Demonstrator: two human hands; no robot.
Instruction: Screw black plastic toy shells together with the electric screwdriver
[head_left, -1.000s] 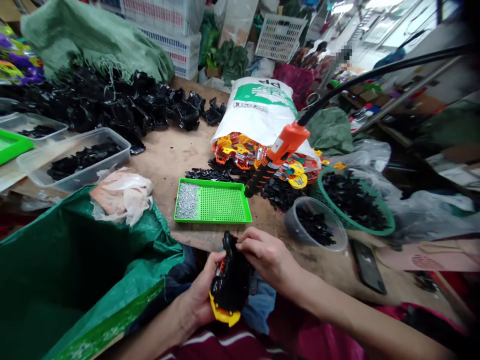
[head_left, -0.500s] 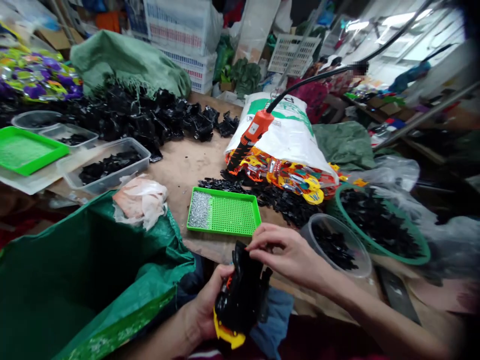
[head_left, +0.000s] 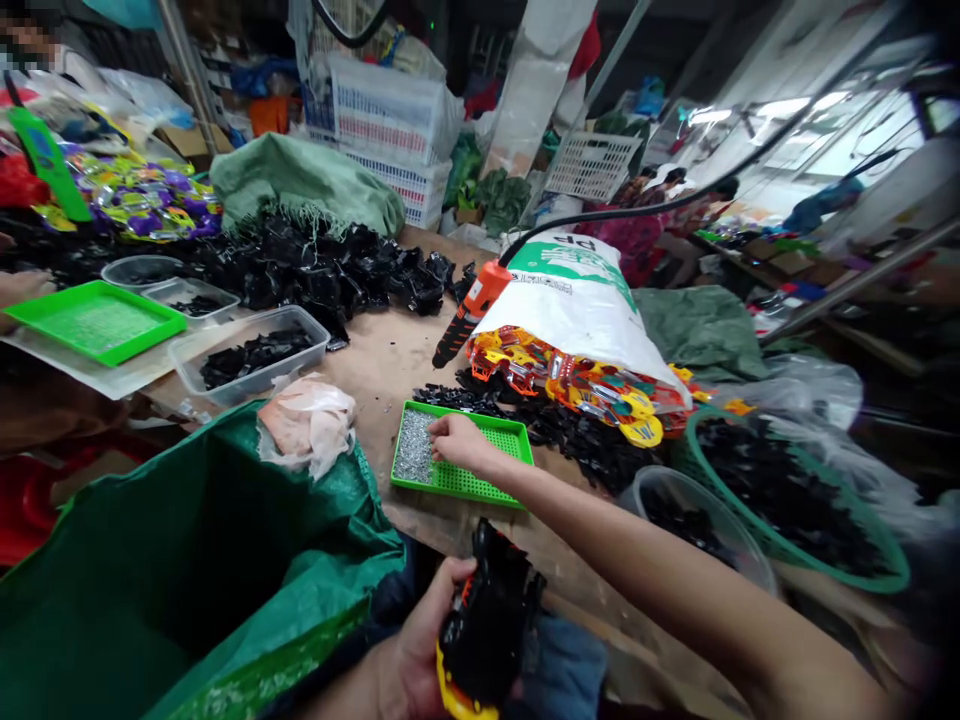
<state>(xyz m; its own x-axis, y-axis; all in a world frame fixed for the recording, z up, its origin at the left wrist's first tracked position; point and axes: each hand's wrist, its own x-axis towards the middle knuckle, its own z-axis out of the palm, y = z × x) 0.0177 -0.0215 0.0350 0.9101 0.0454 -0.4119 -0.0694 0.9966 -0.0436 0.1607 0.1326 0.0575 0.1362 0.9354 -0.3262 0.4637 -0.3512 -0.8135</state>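
My left hand (head_left: 420, 640) is wrapped around a toy car body (head_left: 491, 610), held near my lap with its black underside up. Yellow and orange parts show along its edge. Across the table, my right hand (head_left: 459, 442) reaches into a green tray (head_left: 517, 432), its fingertips drawn together at the heap of small silvery screws (head_left: 414, 450) in the left end. Whatever lies between those fingertips is too small to make out. Behind the tray, an orange electric screwdriver (head_left: 474, 308) hangs on a black cable, tip down.
A white sack (head_left: 570, 290) spills yellow and orange toy shells. Black parts fill a round clear tub (head_left: 757, 570), a green basket (head_left: 896, 575) and a clear box (head_left: 319, 350). An open green bag (head_left: 300, 560) stands left. Another person's hand (head_left: 22, 288) shows at far left.
My right hand has left the toy car body and moved forward and left to the screws. My left hand still holds the toy. The view has shifted left and up.
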